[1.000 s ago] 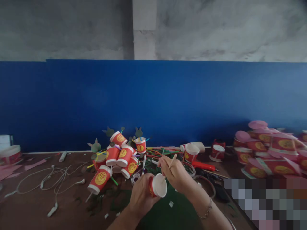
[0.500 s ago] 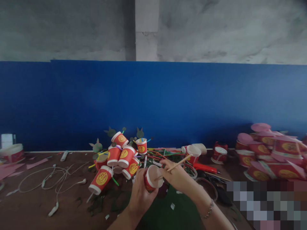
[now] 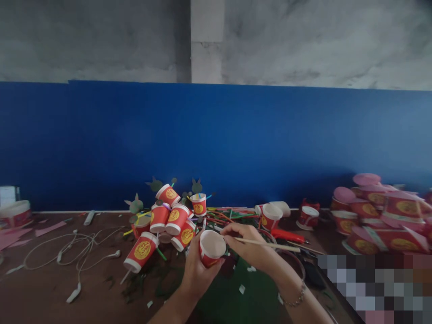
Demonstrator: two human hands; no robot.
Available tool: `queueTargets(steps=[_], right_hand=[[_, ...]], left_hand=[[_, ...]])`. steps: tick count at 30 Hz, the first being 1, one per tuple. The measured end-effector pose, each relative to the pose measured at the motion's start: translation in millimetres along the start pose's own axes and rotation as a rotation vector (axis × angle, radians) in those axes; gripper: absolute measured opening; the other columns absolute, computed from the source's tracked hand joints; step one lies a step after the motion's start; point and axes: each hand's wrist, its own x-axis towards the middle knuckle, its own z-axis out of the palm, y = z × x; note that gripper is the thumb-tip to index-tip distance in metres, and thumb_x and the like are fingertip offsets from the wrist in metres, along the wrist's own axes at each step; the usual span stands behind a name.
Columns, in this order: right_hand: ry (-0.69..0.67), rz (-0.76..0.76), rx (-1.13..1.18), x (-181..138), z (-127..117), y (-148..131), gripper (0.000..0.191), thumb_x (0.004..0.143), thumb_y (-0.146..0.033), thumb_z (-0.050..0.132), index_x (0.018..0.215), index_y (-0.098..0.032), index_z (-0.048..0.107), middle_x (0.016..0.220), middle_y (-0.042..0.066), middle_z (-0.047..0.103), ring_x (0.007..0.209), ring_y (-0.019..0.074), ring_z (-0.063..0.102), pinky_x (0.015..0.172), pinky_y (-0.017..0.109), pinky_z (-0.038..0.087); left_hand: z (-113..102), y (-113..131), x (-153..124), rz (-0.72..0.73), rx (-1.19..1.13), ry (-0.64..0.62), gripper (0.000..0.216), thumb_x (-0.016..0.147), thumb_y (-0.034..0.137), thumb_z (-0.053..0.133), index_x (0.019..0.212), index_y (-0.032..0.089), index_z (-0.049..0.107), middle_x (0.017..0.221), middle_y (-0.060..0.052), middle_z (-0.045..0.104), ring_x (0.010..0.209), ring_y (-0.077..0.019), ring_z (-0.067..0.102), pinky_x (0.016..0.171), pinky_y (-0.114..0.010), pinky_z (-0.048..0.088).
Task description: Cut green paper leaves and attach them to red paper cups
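Note:
My left hand (image 3: 196,274) is wrapped round a red paper cup (image 3: 209,256) with a white rim, its open mouth tilted up toward me. At the cup's right rim are the fingertips of my right hand (image 3: 248,245). They pinch a pale wooden chopstick (image 3: 276,245), which lies across the hand and points to the right. Whether the fingertips touch the rim, or pinch anything else small, I cannot make out. Beyond my left hand, several red cups with yellow prints (image 3: 177,219) are piled up, with coloured straws and paper animal heads on some.
A green mat (image 3: 229,297) with white scraps lies under my hands. Coloured straws (image 3: 229,216), upright and fallen cups (image 3: 271,217), and a red glue gun (image 3: 287,236) are behind. White earphones (image 3: 74,291) lie left. Red cups with pink paper (image 3: 371,211) are stacked at right.
The chopstick has swung from slanting up out of the cup to lying nearly level, pointing right. My right fingers are now by the rim; the cup has shifted slightly left.

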Motion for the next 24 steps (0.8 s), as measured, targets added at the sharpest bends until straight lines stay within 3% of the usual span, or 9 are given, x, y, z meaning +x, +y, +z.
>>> queueTargets(steps=[4, 15, 19, 24], right_hand=[[-0.029, -0.011, -0.010, 1, 3, -1, 0.015, 0.077, -0.022, 0.052, 0.078, -0.020, 0.068, 0.065, -0.003, 0.063, 0.057, 0.0102, 0.051, 0.052, 0.019, 0.036], [-0.065, -0.043, -0.024, 1, 11, 0, 0.018, 0.080, -0.021, 0.050, 0.082, -0.021, 0.068, 0.072, -0.001, 0.067, 0.064, 0.0123, 0.057, 0.056, 0.020, 0.041], [-0.075, -0.126, -0.080, 0, 14, -3, 0.022, 0.083, -0.018, 0.045, 0.086, -0.020, 0.067, 0.084, 0.002, 0.069, 0.076, 0.0149, 0.060, 0.067, 0.023, 0.043], [-0.066, -0.286, -0.238, -2, 29, -6, 0.025, 0.086, -0.015, 0.040, 0.086, -0.019, 0.065, 0.086, 0.004, 0.067, 0.081, 0.0167, 0.059, 0.075, 0.026, 0.042]], left_hand=[[-2, 4, 1, -0.053, -0.083, -0.043, 0.064, 0.062, 0.028, 0.073, 0.117, 0.015, 0.044, 0.105, -0.010, 0.060, 0.095, -0.0255, 0.059, 0.083, -0.040, 0.049], [-1, 2, 0, -0.121, -0.177, -0.083, 0.064, 0.063, 0.026, 0.072, 0.118, 0.015, 0.042, 0.105, -0.010, 0.062, 0.093, -0.0240, 0.061, 0.082, -0.038, 0.050], [-1, 3, 2, -0.126, -0.222, -0.081, 0.063, 0.064, 0.023, 0.071, 0.119, 0.016, 0.040, 0.104, -0.008, 0.062, 0.091, -0.0217, 0.061, 0.082, -0.036, 0.050], [-1, 3, 4, -0.128, -0.200, -0.046, 0.055, 0.065, 0.021, 0.067, 0.115, 0.016, 0.042, 0.100, -0.007, 0.063, 0.086, -0.0204, 0.063, 0.077, -0.034, 0.052]])
